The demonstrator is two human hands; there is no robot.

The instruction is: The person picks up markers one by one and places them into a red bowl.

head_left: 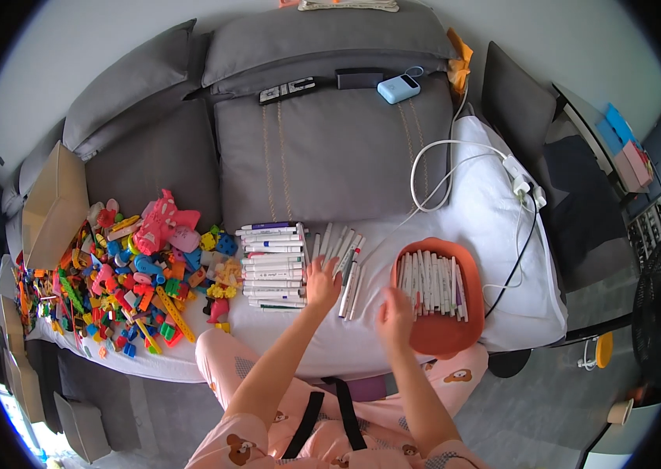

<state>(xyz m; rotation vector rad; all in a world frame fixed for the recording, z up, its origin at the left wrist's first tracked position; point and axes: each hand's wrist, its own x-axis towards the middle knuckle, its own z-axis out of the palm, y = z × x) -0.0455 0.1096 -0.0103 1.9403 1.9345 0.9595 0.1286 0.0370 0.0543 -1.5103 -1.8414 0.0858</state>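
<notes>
My left hand (323, 284) lies with its fingers stretched out and apart over a loose group of white markers (352, 288) on the white sheet. Just left of it, a stack of markers (273, 273) lies side by side in a neat column, some with purple or blue marks. My right hand (395, 319) is curled at the left side of an orange-red plastic basin (444, 338); whatever its fingers hold, if anything, is hidden. Inside the basin, many white markers (432, 277) lie in a row, mostly lengthwise.
A heap of colourful toys and blocks (139, 273) spreads at the left, beside an open beige box (57, 203). A remote control (287, 91) and a light-blue device (398, 88) lie on the grey cushion. White cables and a power strip (517, 173) run at the right.
</notes>
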